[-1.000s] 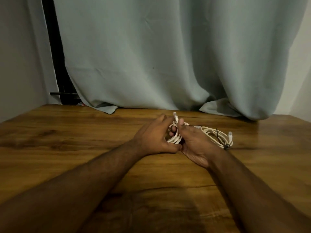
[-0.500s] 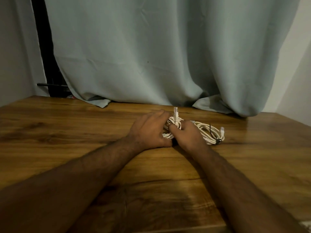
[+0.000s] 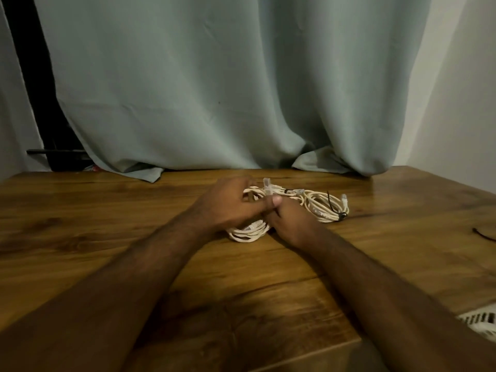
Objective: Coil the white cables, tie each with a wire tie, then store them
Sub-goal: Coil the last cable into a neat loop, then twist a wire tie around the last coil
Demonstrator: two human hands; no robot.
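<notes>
Two bare hands meet over a wooden table (image 3: 107, 237): the left hand (image 3: 228, 205) and right hand (image 3: 292, 224) both grasp one coil of white cable (image 3: 249, 233) lying under and between them. Just right of the right hand lies a second coil (image 3: 322, 208), bound with a black wire tie (image 3: 334, 210). One loose black tie (image 3: 483, 234) lies farther right. No writing is legible.
</notes>
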